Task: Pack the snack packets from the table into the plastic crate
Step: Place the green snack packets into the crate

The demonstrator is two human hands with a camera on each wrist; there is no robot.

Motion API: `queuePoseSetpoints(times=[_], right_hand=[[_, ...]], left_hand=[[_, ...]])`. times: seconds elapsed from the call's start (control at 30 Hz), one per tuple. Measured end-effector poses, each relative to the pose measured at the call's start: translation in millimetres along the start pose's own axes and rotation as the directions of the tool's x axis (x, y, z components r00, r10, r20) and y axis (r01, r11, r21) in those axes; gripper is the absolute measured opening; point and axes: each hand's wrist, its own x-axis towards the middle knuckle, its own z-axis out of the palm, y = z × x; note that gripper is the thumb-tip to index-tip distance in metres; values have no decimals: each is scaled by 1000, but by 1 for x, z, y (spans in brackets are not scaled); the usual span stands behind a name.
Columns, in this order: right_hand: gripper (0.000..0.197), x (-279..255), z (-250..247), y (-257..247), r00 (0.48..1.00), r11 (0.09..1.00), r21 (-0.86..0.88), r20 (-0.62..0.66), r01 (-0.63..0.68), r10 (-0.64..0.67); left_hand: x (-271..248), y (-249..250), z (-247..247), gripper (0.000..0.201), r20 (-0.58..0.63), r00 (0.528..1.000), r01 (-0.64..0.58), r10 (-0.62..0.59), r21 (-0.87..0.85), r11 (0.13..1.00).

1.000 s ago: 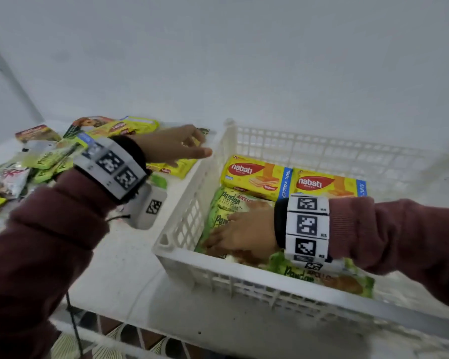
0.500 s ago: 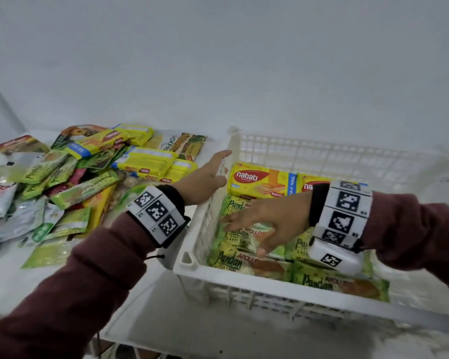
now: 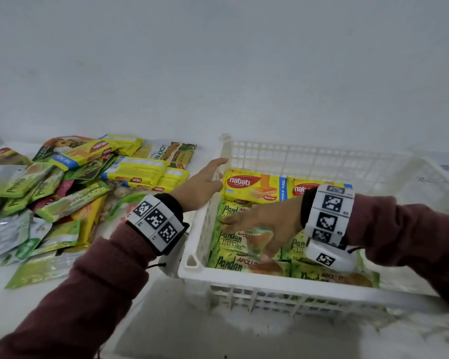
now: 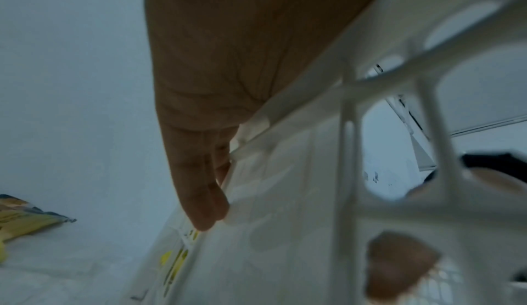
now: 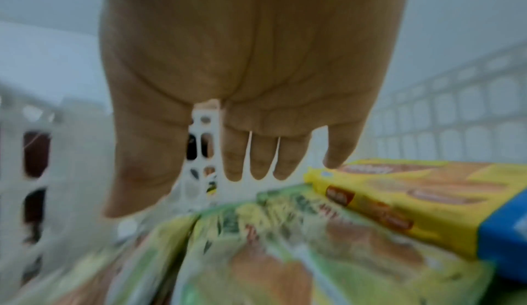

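The white plastic crate holds green Pandan cake packets in front and two yellow Nabati wafer packs behind them. My left hand lies flat with straight fingers along the crate's left rim, holding nothing. Inside the crate my right hand hovers palm down just over the Pandan packets, fingers spread and empty. A pile of snack packets lies on the table left of the crate.
The pile spreads from the crate's left side to the table's left edge, with yellow wafer packs nearest my left hand. A white wall stands right behind the table. The crate's right half shows bare floor.
My left hand left the pile and came to rest on the crate's left rim. My right hand lifted off the Pandan packets and opened its fingers. The head view swung left.
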Motion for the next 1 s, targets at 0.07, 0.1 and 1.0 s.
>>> queuePoseSetpoints(times=[0.07,0.1,1.0], right_hand=[[80,-14,-9,8,998,995,102,-49,-22,27],[77,-21,-12,12,997,994,101,-64,-38,44],[97,-82,32,26,856,868,-100,143,-487,497]], left_hand=[[-1,1,0,56,1,1000,8,-8,-14,1000],[-1,2,1,56,2,1000,12,-12,-19,1000],[-1,0,5,52,-63,996,54,-62,-121,991]])
